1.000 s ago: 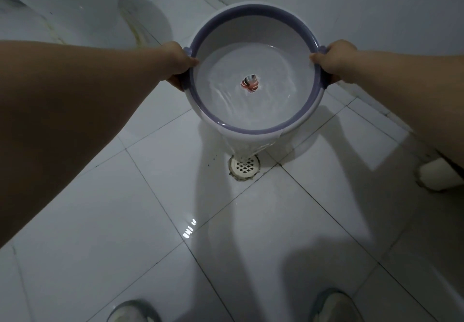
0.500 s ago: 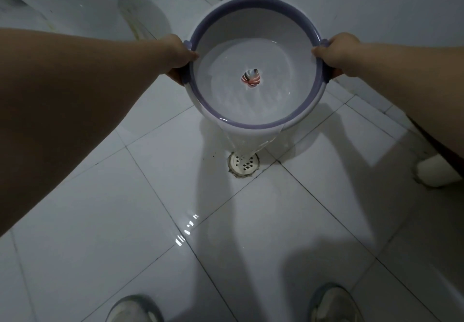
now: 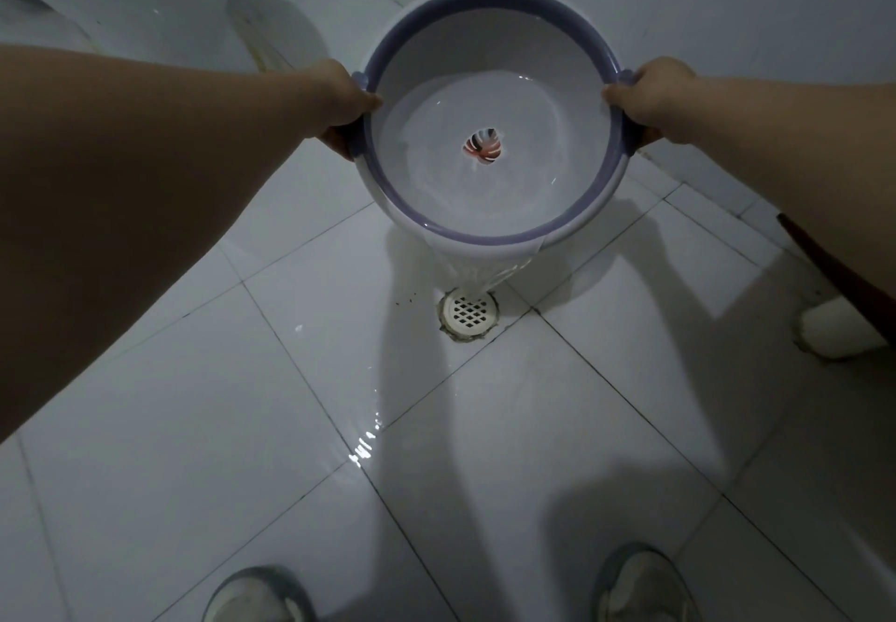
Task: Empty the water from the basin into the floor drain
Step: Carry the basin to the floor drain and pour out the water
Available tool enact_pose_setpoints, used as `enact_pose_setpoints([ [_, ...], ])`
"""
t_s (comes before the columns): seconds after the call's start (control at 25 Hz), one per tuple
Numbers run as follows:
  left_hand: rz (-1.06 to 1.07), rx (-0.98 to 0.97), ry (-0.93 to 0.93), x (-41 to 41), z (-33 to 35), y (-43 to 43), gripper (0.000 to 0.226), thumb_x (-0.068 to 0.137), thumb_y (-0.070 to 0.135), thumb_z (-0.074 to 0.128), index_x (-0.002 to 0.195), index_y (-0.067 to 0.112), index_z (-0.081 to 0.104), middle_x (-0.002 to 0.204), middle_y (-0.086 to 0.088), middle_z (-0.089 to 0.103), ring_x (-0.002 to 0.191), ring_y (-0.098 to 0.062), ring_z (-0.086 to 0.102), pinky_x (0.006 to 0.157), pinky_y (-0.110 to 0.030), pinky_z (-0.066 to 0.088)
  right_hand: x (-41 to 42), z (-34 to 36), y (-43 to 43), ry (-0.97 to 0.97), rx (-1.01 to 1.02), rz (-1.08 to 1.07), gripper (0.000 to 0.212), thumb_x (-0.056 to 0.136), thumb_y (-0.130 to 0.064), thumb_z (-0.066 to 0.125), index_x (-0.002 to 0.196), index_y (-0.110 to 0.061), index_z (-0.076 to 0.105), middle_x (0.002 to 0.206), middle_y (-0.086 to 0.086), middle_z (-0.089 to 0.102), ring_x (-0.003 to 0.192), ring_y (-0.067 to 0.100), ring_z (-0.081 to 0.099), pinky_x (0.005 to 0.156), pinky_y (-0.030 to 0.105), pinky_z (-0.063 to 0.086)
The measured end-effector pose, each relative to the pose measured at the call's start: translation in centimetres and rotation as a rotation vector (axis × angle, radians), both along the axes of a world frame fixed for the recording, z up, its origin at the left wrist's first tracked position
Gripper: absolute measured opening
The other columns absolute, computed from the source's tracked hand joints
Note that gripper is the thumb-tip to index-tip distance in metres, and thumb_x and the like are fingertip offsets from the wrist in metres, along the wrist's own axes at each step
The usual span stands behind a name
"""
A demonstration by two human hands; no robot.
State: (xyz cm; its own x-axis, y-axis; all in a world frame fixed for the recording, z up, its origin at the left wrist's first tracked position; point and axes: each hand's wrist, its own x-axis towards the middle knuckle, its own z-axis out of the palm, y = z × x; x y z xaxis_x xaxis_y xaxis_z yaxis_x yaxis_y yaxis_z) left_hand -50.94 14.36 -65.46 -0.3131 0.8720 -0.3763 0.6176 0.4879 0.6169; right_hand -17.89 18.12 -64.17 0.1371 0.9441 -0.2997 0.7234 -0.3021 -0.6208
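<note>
A round white basin with a purple rim (image 3: 439, 10) hangs in the air, tilted toward me, with a small red mark at its bottom. My left hand (image 3: 337, 105) grips its left handle and my right hand (image 3: 649, 98) grips its right handle. Water still lies in the basin's lower half. A stream of water (image 3: 485, 275) spills over the near rim and falls onto the far edge of the round white floor drain (image 3: 469, 313) set in the white tiles.
A white toilet base (image 3: 145, 1) stands at the upper left. A white wall (image 3: 727, 15) runs behind and to the right, with a white pipe stub (image 3: 829, 330) near it. The wet tile floor (image 3: 363, 442) glistens. My two shoes (image 3: 257, 597) (image 3: 640, 587) are at the bottom.
The basin has tilted further toward me and its near rim has dropped. Less of the inside is covered by water, and the stream over the rim onto the drain is wider.
</note>
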Motion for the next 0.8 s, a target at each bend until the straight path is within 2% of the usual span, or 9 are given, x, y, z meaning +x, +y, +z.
enact_pose_setpoints([
  [0.2,0.003,0.006,0.002,-0.09,0.08,-0.02,0.052,0.093,0.034,0.06,0.129,-0.002,0.049,0.078,-0.014,0.064,0.06,-0.027,0.068,0.04,-0.036,0.057,0.02,0.15,0.06,-0.016,-0.017,-0.011,0.052,0.095,-0.038,0.054,0.128,0.002,0.05,0.107,0.023,0.066,0.088,0.038,0.068,0.082,0.042,0.057],
  [0.4,0.023,0.001,0.02,-0.09,0.11,-0.08,0.051,0.093,0.036,0.061,0.129,0.001,0.05,0.078,-0.012,0.065,0.06,-0.025,0.069,0.045,-0.035,0.057,-0.16,0.25,0.15,-0.015,-0.02,-0.016,0.051,0.095,-0.037,0.054,0.128,0.001,0.049,0.098,0.021,0.064,0.07,0.035,0.065,0.076,0.04,0.056],
  [0.48,0.03,0.002,0.012,-0.17,0.14,-0.04,0.05,0.093,0.035,0.061,0.127,0.0,0.051,0.078,-0.012,0.065,0.059,-0.024,0.069,0.04,-0.033,0.057,-0.19,0.27,0.21,-0.012,-0.018,-0.012,0.052,0.095,-0.037,0.055,0.129,0.002,0.049,0.101,0.021,0.064,0.071,0.037,0.064,0.08,0.042,0.057],
  [0.56,0.032,0.0,0.002,-0.25,0.15,-0.07,0.051,0.093,0.035,0.061,0.128,0.0,0.05,0.078,-0.012,0.065,0.06,-0.024,0.069,0.043,-0.035,0.058,-0.19,0.24,0.19,-0.001,-0.01,-0.01,0.053,0.095,-0.036,0.055,0.13,0.003,0.048,0.103,0.022,0.063,0.072,0.038,0.064,0.08,0.044,0.057],
  [0.8,0.048,0.011,0.001,-0.18,0.33,-0.32,0.052,0.092,0.036,0.061,0.129,0.001,0.049,0.077,-0.012,0.065,0.06,-0.024,0.07,0.048,-0.035,0.057,-0.14,0.46,0.04,-0.019,0.0,-0.004,0.052,0.095,-0.037,0.054,0.128,0.002,0.049,0.1,0.022,0.064,0.065,0.035,0.064,0.069,0.04,0.055],
])
